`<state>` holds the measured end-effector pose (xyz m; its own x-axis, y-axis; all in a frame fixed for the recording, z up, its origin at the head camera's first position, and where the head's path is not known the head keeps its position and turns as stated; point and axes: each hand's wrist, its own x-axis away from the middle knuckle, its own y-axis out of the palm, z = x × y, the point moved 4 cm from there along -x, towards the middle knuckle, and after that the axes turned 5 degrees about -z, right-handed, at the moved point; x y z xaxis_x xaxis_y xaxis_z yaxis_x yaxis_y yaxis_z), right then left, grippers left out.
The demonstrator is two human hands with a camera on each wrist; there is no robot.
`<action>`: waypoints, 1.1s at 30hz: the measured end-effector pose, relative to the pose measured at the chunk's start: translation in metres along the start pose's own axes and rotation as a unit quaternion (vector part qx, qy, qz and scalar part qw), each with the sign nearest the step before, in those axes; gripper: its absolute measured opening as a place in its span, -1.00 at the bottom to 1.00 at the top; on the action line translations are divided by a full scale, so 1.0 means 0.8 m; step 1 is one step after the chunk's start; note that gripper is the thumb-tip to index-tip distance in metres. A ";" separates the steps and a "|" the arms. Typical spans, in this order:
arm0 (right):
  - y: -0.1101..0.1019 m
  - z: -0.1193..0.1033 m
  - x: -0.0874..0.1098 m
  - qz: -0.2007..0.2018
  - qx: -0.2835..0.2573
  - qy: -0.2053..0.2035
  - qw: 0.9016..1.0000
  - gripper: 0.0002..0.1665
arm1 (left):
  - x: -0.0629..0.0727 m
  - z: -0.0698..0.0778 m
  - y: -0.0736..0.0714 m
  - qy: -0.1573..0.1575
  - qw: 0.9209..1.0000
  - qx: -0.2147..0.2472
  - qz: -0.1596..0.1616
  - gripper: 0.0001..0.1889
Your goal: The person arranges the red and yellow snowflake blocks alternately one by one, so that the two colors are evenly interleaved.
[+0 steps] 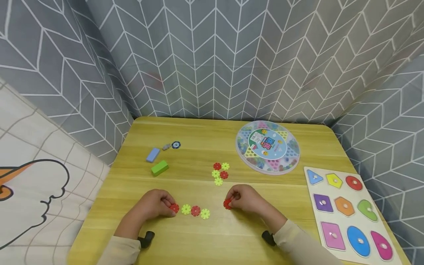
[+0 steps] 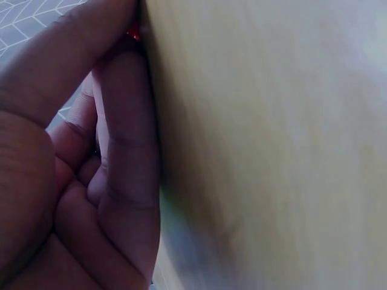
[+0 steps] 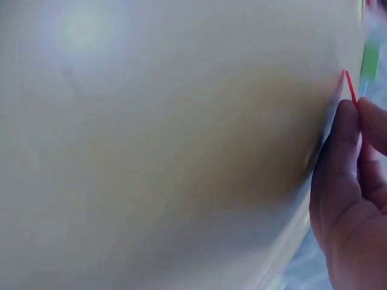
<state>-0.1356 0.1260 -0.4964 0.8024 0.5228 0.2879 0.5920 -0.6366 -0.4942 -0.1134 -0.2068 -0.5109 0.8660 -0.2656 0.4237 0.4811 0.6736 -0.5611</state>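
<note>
My left hand [image 1: 155, 204] pinches a red snowflake disc [image 1: 174, 208] at the left end of a row on the wooden table; in the left wrist view only a speck of red [image 2: 134, 30] shows at the fingertips. To its right lie a yellow-green disc [image 1: 186, 209], a red disc [image 1: 195, 211] and another yellow-green disc [image 1: 205, 214], slightly apart. Beyond a gap, my right hand [image 1: 246, 198] holds one more red disc [image 1: 227, 204] between thumb and fingers. The right wrist view shows that disc [image 3: 351, 87] edge-on, tilted up from the tabletop.
Farther back, red and yellow-green discs [image 1: 216, 173] form a small cluster. Green [image 1: 160, 168] and blue blocks [image 1: 153, 155], a small grey piece [image 1: 166, 147] and a dark round chip [image 1: 176, 145] lie left. A round game board [image 1: 268, 147] and a shape puzzle [image 1: 338, 186] occupy the right.
</note>
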 end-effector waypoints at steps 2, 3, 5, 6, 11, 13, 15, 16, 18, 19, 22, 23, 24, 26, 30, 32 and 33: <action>0.018 -0.008 0.005 -0.013 0.027 -0.028 0.999 -0.80 | 0.002 0.000 0.000 -0.001 1.000 -0.003 0.001 -0.67; 0.026 -0.014 0.006 -0.015 0.043 -0.042 0.998 -0.79 | 0.003 0.000 -0.001 0.002 1.000 -0.005 0.002 -0.67; 0.039 -0.024 0.006 -0.007 0.076 -0.070 0.995 -0.77 | 0.004 0.002 -0.002 0.007 1.000 -0.008 0.004 -0.67; 0.043 -0.028 0.005 0.001 0.093 -0.082 0.992 -0.76 | 0.005 0.003 -0.003 0.011 1.000 -0.008 0.006 -0.67; 0.049 -0.038 0.001 0.022 0.129 -0.099 0.986 -0.76 | 0.006 0.003 -0.003 0.026 1.000 -0.005 0.005 -0.66; 0.040 -0.037 -0.003 0.032 0.132 -0.088 0.987 -0.79 | 0.006 0.002 -0.002 0.029 1.000 0.000 0.002 -0.66; 0.020 -0.034 -0.012 0.051 0.117 -0.059 0.990 -0.84 | 0.006 0.002 -0.002 0.032 0.999 0.001 0.004 -0.66; 0.007 -0.031 -0.020 0.064 0.108 -0.042 0.991 -0.87 | 0.005 0.002 -0.002 0.031 1.000 0.000 0.005 -0.66; -0.022 -0.024 -0.038 0.090 0.072 -0.005 0.993 -0.89 | 0.005 0.003 -0.004 0.027 1.000 -0.002 0.008 -0.66; -0.036 -0.021 -0.049 0.104 0.054 0.013 0.993 -0.85 | 0.005 0.003 -0.005 0.023 1.000 -0.003 0.009 -0.66; -0.065 -0.011 -0.079 0.128 0.024 0.050 0.990 -0.69 | 0.005 0.004 -0.007 0.013 1.000 -0.003 0.011 -0.65; -0.070 -0.009 -0.087 0.131 0.025 0.058 0.989 -0.64 | 0.005 0.003 -0.007 0.011 1.000 -0.001 0.011 -0.65; -0.072 -0.008 -0.094 0.132 0.031 0.064 0.989 -0.61 | 0.004 0.002 -0.006 0.010 1.000 0.001 0.010 -0.65; -0.072 -0.005 -0.106 0.131 0.061 0.074 0.987 -0.57 | 0.004 0.000 -0.005 0.011 1.000 0.003 0.006 -0.65; -0.067 -0.002 -0.122 0.136 0.115 0.089 0.980 -0.60 | 0.004 0.000 -0.001 0.021 1.000 0.007 -0.001 -0.66; -0.066 -0.001 -0.127 0.138 0.136 0.097 0.976 -0.61 | 0.004 0.001 0.000 0.027 1.000 0.008 0.000 -0.66; -0.066 -0.002 -0.129 0.139 0.147 0.101 0.974 -0.62 | 0.005 0.001 0.000 0.028 1.000 0.010 0.000 -0.66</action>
<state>-0.2493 0.1046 -0.4990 0.9444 0.2122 0.2513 0.3274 -0.5319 -0.7809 -0.1103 -0.2072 -0.5087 0.8724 -0.3035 0.3833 0.4791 0.6869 -0.5465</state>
